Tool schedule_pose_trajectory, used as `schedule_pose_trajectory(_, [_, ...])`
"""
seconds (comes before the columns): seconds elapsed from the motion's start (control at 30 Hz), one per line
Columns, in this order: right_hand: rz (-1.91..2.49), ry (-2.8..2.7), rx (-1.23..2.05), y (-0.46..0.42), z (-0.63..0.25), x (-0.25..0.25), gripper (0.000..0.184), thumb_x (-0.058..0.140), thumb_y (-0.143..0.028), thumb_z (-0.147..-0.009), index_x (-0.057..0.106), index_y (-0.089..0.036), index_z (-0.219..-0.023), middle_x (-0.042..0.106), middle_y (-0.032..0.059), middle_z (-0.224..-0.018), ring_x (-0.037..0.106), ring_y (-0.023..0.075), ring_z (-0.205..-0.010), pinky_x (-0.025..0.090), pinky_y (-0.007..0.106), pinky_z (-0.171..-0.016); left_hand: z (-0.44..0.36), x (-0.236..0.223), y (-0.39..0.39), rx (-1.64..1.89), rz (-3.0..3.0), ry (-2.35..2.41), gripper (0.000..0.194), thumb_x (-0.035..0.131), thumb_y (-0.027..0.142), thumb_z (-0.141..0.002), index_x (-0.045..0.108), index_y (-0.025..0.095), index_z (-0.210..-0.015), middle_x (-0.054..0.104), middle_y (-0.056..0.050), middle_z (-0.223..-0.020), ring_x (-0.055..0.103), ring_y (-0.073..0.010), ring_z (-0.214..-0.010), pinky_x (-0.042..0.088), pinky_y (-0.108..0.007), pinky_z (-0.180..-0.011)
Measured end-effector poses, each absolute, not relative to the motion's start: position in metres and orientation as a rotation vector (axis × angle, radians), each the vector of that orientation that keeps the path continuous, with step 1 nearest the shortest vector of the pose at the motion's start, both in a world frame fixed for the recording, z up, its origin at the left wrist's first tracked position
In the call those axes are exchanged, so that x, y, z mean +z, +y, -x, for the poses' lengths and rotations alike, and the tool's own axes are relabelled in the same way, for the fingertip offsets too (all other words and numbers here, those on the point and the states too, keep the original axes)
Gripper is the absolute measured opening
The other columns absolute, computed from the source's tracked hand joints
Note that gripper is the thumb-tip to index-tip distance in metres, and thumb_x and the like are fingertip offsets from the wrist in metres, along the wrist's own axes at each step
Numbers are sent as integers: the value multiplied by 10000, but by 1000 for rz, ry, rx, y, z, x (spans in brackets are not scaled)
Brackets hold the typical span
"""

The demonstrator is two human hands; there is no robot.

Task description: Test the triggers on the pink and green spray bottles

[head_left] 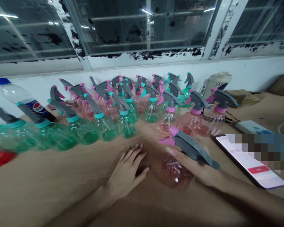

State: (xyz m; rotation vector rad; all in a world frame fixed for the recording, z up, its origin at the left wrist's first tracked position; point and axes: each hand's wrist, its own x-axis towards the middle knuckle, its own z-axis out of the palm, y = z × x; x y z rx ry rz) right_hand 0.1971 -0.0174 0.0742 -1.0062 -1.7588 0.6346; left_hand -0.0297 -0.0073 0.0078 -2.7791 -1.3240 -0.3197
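Observation:
My right hand [191, 164] is closed round the neck of a pink spray bottle [176, 176] with a grey and pink trigger head. The bottle leans a little, low over the table or resting on it; I cannot tell which. To its left, my left hand [126, 171] lies palm down on the tabletop, fingers stretched forward and thumb apart, holding nothing. Just beyond my hands stand green spray bottles [127, 126] with turquoise collars and pink spray bottles [189, 121] with pink collars, several of each.
A lit phone [251, 164] lies on the wooden table [49, 183] at right, near a white box [253, 127]. A Pepsi bottle [21, 94] tilts at the back left. A red packet [1, 159] sits at the left edge. Behind is a white wall [255, 67] below windows.

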Motion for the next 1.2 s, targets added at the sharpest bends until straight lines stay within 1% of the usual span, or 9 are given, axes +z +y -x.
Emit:
schedule_pose_trajectory(0.13, [978,-1780,593,-18,-196,78,107,571,-313,-824,647,-248,-862,698,14,-838,665,182,-834,539,319,-776,30,7,-6,-333,2787,-1307,442,486,393,-898,478,156,-1271,463,-113,-1381,397,-265,-1282,335,-498,-1044])
schedule_pose_trajectory(0.33, [1086,-1833,551,-16,-198,80,189,527,-363,-856,614,-234,-748,647,1,-715,625,151,-656,520,295,-631,30,6,-6,-347,2779,-1296,438,483,394,-897,485,150,-1261,471,-119,-1374,404,-266,-1279,342,-499,-1038])
schedule_pose_trajectory(0.5, [1001,-1773,678,-15,-198,78,141,554,-357,-837,617,-232,-860,682,25,-849,656,176,-796,528,307,-731,29,6,-6,-356,2770,-1302,421,489,387,-893,498,158,-1247,486,-117,-1361,419,-264,-1269,341,-488,-1041])
schedule_pose_trajectory(0.6, [991,-1748,723,-14,-198,75,198,588,-350,-811,607,-237,-972,688,38,-942,655,189,-878,526,321,-796,30,6,-6,-365,2775,-1305,427,498,381,-890,491,157,-1253,482,-119,-1364,418,-264,-1268,339,-486,-1043])
schedule_pose_trajectory(0.77, [1027,-1773,636,-16,-198,75,105,587,-340,-820,616,-243,-849,685,14,-824,658,174,-797,539,303,-739,30,6,-7,-367,2778,-1304,429,498,381,-891,489,156,-1256,477,-120,-1367,415,-264,-1267,338,-493,-1040])
schedule_pose_trajectory(0.83, [1004,-1774,613,-16,-198,76,93,574,-318,-829,623,-242,-855,691,11,-839,657,165,-807,533,296,-755,30,6,-7,-371,2771,-1309,421,505,382,-887,500,159,-1244,484,-123,-1359,430,-267,-1253,344,-494,-1035])
schedule_pose_trajectory(0.93, [1003,-1786,643,-16,-197,77,141,533,-344,-855,624,-238,-847,692,12,-852,655,159,-796,530,292,-738,29,7,-8,-384,2771,-1312,408,511,377,-883,508,166,-1233,493,-119,-1350,440,-268,-1245,353,-492,-1028])
schedule_pose_trajectory(1.1, [1103,-1788,601,-14,-198,79,258,501,-419,-861,573,-243,-687,625,-12,-658,600,140,-579,514,280,-559,28,8,-7,-356,2788,-1325,411,491,370,-891,499,159,-1243,484,-119,-1360,419,-268,-1263,342,-497,-1037])
schedule_pose_trajectory(1.2, [1050,-1815,660,-13,-199,79,194,520,-397,-850,590,-251,-741,646,-7,-723,635,160,-688,537,300,-660,29,7,-7,-347,2786,-1329,418,488,376,-892,494,159,-1250,473,-122,-1369,413,-271,-1268,346,-503,-1032])
